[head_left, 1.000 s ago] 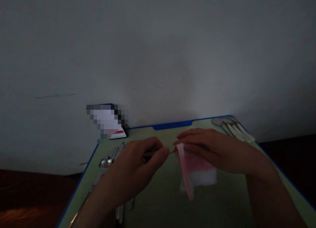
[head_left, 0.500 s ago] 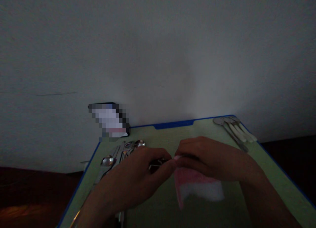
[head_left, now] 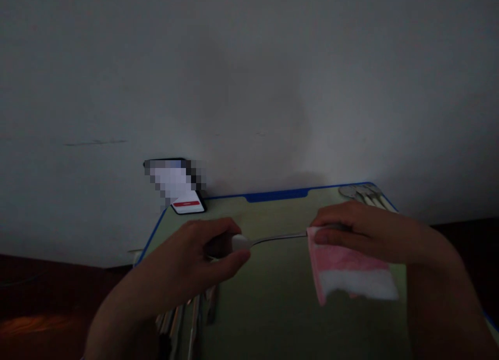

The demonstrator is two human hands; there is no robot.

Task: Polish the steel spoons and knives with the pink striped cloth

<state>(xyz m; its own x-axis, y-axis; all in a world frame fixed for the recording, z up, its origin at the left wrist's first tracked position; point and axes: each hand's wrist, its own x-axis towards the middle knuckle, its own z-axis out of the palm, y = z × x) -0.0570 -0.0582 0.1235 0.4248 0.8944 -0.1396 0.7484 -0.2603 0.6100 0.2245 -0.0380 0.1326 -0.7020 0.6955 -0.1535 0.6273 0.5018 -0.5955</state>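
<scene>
Between my two hands a piece of cutlery with a thin metal shaft (head_left: 278, 238) is held level above the green tabletop. My left hand (head_left: 202, 251) pinches its white handle (head_left: 240, 242) between thumb and fingers. My right hand (head_left: 351, 230) grips a pink and white cloth (head_left: 351, 261) around the other end, which the cloth and fingers hide. The cloth's lower part hangs down below my right hand.
Several metal utensils (head_left: 194, 323) lie on the green table (head_left: 273, 313) at the left, partly behind my left arm. More cutlery (head_left: 366, 194) lies at the back right corner. A phone (head_left: 191, 203) leans on the wall at the back left.
My hands have moved apart, the right one going right with the cloth, and the metal shaft now shows between them. Cutlery at the right is more covered by my right hand.
</scene>
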